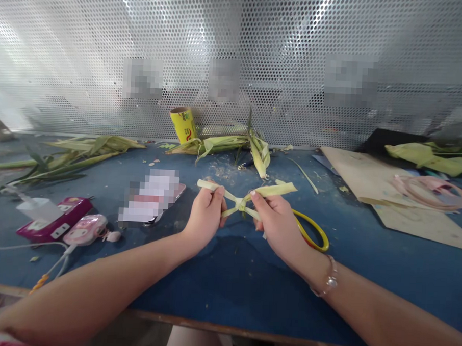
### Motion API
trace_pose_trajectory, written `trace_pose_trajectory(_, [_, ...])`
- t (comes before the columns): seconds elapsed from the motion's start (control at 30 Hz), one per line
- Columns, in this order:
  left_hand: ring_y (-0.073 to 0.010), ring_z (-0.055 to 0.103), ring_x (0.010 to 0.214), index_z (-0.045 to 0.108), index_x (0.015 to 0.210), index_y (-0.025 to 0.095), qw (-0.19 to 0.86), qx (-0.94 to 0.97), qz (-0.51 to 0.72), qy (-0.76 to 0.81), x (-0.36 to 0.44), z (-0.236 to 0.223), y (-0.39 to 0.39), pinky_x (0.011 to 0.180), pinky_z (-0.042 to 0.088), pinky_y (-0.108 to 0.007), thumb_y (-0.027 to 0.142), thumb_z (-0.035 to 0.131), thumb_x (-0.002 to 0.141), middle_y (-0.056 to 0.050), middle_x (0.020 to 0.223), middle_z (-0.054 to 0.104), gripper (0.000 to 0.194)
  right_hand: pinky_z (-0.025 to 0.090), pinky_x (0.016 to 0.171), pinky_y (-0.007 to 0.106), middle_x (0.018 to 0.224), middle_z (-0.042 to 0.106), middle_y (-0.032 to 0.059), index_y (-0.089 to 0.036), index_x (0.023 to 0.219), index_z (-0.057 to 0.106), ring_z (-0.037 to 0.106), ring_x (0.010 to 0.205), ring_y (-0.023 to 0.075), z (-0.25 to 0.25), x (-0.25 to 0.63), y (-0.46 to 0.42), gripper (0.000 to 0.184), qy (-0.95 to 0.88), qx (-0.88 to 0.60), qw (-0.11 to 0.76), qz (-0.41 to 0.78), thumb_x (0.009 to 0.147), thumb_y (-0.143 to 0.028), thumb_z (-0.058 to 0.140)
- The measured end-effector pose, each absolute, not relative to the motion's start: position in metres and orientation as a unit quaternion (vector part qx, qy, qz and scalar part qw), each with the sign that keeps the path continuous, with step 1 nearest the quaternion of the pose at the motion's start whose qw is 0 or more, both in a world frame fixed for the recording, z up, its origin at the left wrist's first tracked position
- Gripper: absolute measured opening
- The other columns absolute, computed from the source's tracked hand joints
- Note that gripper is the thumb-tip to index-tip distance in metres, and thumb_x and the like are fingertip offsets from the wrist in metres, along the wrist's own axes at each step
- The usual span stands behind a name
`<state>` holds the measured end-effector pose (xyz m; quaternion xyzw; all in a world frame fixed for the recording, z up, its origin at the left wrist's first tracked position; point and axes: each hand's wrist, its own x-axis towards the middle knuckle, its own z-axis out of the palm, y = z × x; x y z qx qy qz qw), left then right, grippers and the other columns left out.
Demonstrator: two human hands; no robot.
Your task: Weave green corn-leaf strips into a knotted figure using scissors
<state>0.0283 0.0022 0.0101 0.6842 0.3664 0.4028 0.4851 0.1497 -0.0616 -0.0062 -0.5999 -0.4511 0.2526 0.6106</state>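
Observation:
Pale green corn husk strips (240,205) cross in a small knot between my two hands, held above the blue tabletop. My left hand (206,212) is closed, pinching the strip ends on the left side between thumb and fingers. On the right side my right hand (277,218) pinches the other ends, with one wide strip sticking out above its fingers. A yellow loop handle (322,235), perhaps of scissors, shows from behind my right hand; the rest of it is hidden.
Corn husks (224,144) and a yellow cardboard tube (182,125) stand by the perforated metal screen (229,35). At left lie a phone (153,197), a purple power strip (76,207), a pink charging case (86,229) and cables. Brown paper (353,173) lies at right.

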Motion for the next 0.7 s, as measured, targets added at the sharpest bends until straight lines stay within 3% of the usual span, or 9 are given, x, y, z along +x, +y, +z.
trace_pose_trajectory(0.27, [-0.0059,0.036,0.037,0.038,0.07,0.021,0.48,0.714,0.407,0.308,0.025,0.013,-0.004,0.039,0.033,-0.018,0.031,0.04,0.086,0.009,0.047,0.033,0.019,0.02,0.032,0.017,0.042,0.033,-0.0104,-0.019,0.064,0.045,0.028,0.032,0.0029,-0.008,0.155,-0.055,0.03,-0.335,-0.509,0.704,0.366,0.077,-0.043,0.058])
trace_pose_trajectory(0.53, [-0.0038,0.039,0.038,0.037,0.066,0.02,0.436,0.754,0.386,0.305,0.025,0.014,-0.008,0.038,0.034,-0.018,0.029,0.039,0.086,0.007,0.058,0.037,0.022,0.017,0.033,0.016,0.049,0.03,-0.0109,-0.019,0.065,0.042,0.026,0.034,0.0007,0.004,0.152,-0.057,0.027,-0.283,-0.469,0.723,0.421,0.075,-0.034,0.061])
trace_pose_trajectory(0.7, [-0.0043,0.039,0.037,0.038,0.067,0.02,0.439,0.75,0.386,0.31,0.026,0.013,-0.009,0.037,0.034,-0.017,0.028,0.041,0.085,0.007,0.054,0.036,0.02,0.015,0.033,0.016,0.049,0.032,-0.0107,-0.018,0.066,0.044,0.026,0.033,0.0002,0.004,0.154,-0.056,0.024,-0.264,-0.454,0.737,0.426,0.074,-0.031,0.063])
